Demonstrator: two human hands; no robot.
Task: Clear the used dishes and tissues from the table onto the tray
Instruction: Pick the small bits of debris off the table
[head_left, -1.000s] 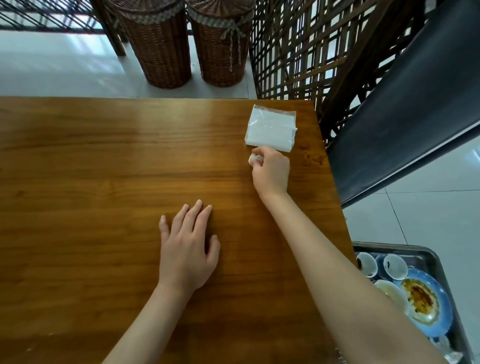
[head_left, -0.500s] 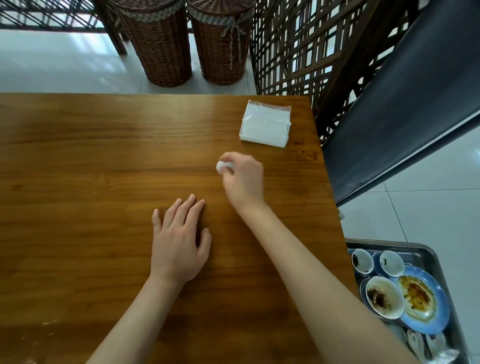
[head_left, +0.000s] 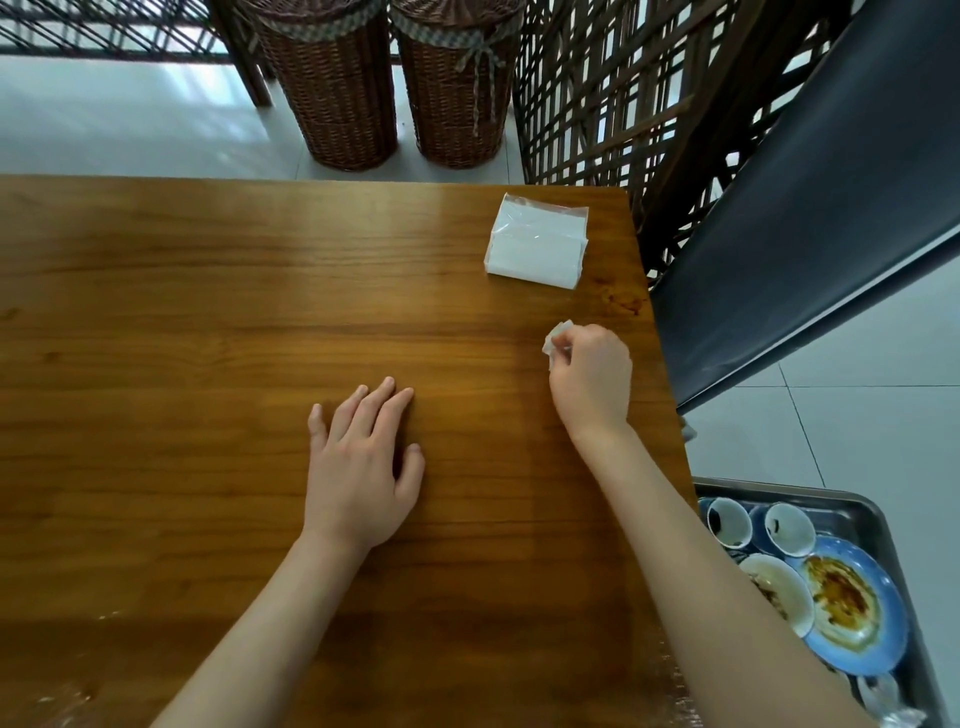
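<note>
a crumpled tissue (head_left: 557, 340) is pinched in the curled fingers of the right hand (head_left: 589, 379), held at the table's right edge. the left hand (head_left: 358, 467) is laid flat on the wooden table (head_left: 182, 312), fingers straight, nothing gripped. just beyond the r hand a sealed tissue pack (head_left: 535, 247) is seen, w/ a brown stain (head_left: 621, 304) between pack and hand. below and right of the r arm the metal tray (head_left: 878, 525) sits off the table, already loaded.

risks, as judged: the wad is small and only lightly pinched, so it could be dropped to the floor on the way over the table edge; the stain may be left unwiped; the clean pack may be binned by mistake.

counts: 1 crumpled tissue, 1 pack, 1 tray; on it 2 small cups (head_left: 758, 525), 1 white bowl (head_left: 779, 587), 1 blue plate (head_left: 857, 613); more items at the tray's near end can't be told. 2 wicker baskets (head_left: 389, 88) beyond the table.
</note>
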